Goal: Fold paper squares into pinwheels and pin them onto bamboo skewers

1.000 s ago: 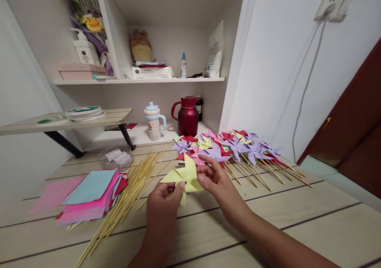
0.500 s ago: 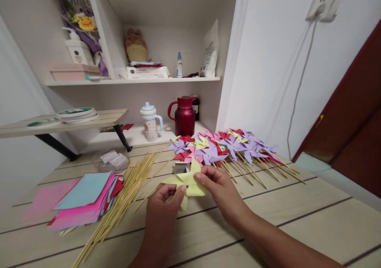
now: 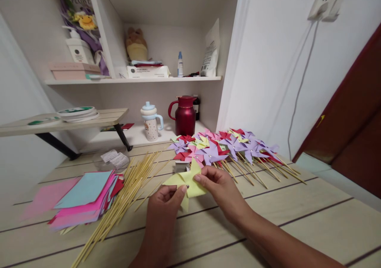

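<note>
Between my hands is a yellow paper pinwheel [image 3: 193, 180], its blades folded in, with a small dark pin at its centre. My left hand [image 3: 166, 198] pinches it from the left, the thumb tip right beside the pin. On the other side my right hand [image 3: 218, 184] grips a blade between thumb and fingers. No stick shows on this pinwheel; its back is hidden. Just behind it stands a small grey box [image 3: 181, 166], partly covered. A bundle of thin wooden sticks [image 3: 127, 192] lies to the left of my left hand.
Finished pinwheels on sticks [image 3: 232, 147] are heaped at the back right. Coloured paper sheets [image 3: 85, 192] lie stacked at the left, near a clear container [image 3: 110, 159]. Behind stand a red jug [image 3: 185, 117], a lidded cup [image 3: 151, 127] and a small raised shelf [image 3: 110, 116].
Both hands keep their hold on the yellow pinwheel and have barely moved. The pin at its centre shows a little more clearly beside my left thumb.
</note>
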Available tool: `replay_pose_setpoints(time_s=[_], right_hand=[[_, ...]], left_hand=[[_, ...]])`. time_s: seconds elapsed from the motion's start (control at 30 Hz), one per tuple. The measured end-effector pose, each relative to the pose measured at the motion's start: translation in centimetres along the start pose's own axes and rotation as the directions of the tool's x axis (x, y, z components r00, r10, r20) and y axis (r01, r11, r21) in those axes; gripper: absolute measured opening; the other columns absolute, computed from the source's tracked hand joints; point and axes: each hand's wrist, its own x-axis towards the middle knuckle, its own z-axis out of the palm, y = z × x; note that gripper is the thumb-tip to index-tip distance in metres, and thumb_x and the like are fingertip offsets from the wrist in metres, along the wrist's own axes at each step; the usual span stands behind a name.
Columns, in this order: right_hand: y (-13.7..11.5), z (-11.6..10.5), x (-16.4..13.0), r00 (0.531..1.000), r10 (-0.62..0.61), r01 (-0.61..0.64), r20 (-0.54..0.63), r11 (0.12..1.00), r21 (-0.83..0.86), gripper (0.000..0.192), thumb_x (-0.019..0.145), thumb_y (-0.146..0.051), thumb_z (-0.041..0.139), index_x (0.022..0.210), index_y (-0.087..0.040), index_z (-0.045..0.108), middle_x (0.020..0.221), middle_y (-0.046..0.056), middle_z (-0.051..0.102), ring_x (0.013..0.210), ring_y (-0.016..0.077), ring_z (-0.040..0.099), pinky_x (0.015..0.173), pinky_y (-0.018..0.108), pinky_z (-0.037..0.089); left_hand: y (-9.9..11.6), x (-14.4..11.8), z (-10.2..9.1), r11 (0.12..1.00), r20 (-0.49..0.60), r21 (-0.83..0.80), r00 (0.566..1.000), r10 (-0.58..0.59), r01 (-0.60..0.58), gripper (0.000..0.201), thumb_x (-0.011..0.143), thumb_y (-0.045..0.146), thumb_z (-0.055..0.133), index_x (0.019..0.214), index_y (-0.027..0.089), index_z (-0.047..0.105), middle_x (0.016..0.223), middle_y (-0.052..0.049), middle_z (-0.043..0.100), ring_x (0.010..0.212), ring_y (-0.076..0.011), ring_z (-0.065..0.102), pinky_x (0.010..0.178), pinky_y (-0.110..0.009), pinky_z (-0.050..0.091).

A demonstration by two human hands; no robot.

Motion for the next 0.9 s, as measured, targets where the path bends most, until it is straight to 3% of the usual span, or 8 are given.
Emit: replay_pose_setpoints(time_s=[0.13, 0.4, 0.63, 0.8, 0.9], right_hand=[[0.0, -0.1, 0.1, 0.999, 0.028, -0.029, 0.018, 0.999, 0.043, 0.025, 0.075, -0.036, 0.071, 0.065, -0.019, 0.057, 0.063, -0.004, 0.049, 0.06, 0.012, 0.042, 0.057, 0.025, 0.032], [0.0, 0.0, 0.2, 0.992, 0.09, -0.099, 0.086, 0.989, 0.106, 0.031, 0.072, -0.043, 0.075, 0.066, -0.019, 0.057, 0.062, -0.005, 0.05, 0.058, 0.0115, 0.042, 0.056, 0.024, 0.031], [-0.1, 0.2, 0.1, 0.996, 0.009, -0.023, 0.093, 0.987, 0.157, 0.029, 0.086, -0.05, 0.06, 0.084, -0.021, 0.063, 0.076, -0.001, 0.058, 0.069, 0.0148, 0.05, 0.063, 0.025, 0.038], [-0.2, 0.1, 0.1, 0.998, 0.034, -0.044, 0.055, 0.98, 0.196, 0.037, 0.085, -0.048, 0.063, 0.112, -0.024, 0.062, 0.099, 0.004, 0.065, 0.088, 0.0189, 0.058, 0.076, 0.029, 0.045], [-0.2, 0.1, 0.0, 0.991, 0.065, -0.084, 0.116, 0.982, 0.172, 0.041, 0.077, -0.042, 0.072, 0.112, -0.022, 0.063, 0.097, 0.004, 0.066, 0.089, 0.0203, 0.06, 0.079, 0.032, 0.047]], left_hand=[[-0.2, -0.1, 0.1, 1.0, -0.015, -0.016, 1.0, -0.005, 0.004, 0.029, 0.058, 0.039, 0.08, 0.073, 0.015, 0.075, 0.074, -0.007, 0.075, 0.069, -0.0191, 0.062, 0.063, -0.026, 0.047], [-0.6, 0.1, 0.0, 0.999, 0.001, -0.036, 1.0, 0.019, -0.019, 0.024, 0.062, 0.037, 0.078, 0.068, 0.016, 0.07, 0.062, 0.0, 0.065, 0.057, -0.012, 0.052, 0.055, -0.021, 0.038], [-0.9, 0.4, 0.0, 0.998, -0.009, -0.067, 1.0, -0.008, 0.007, 0.025, 0.061, 0.038, 0.079, 0.068, 0.016, 0.071, 0.063, 0.001, 0.064, 0.058, -0.011, 0.051, 0.055, -0.021, 0.038], [-1.1, 0.5, -0.3, 0.996, 0.023, -0.084, 1.0, -0.005, 0.007, 0.025, 0.064, 0.038, 0.077, 0.073, 0.015, 0.071, 0.069, -0.002, 0.067, 0.064, -0.0132, 0.054, 0.06, -0.022, 0.041], [-1.1, 0.4, -0.4, 0.997, 0.041, -0.074, 0.999, 0.005, -0.001, 0.025, 0.065, 0.037, 0.077, 0.074, 0.014, 0.071, 0.069, -0.002, 0.068, 0.063, -0.0134, 0.054, 0.061, -0.023, 0.042]])
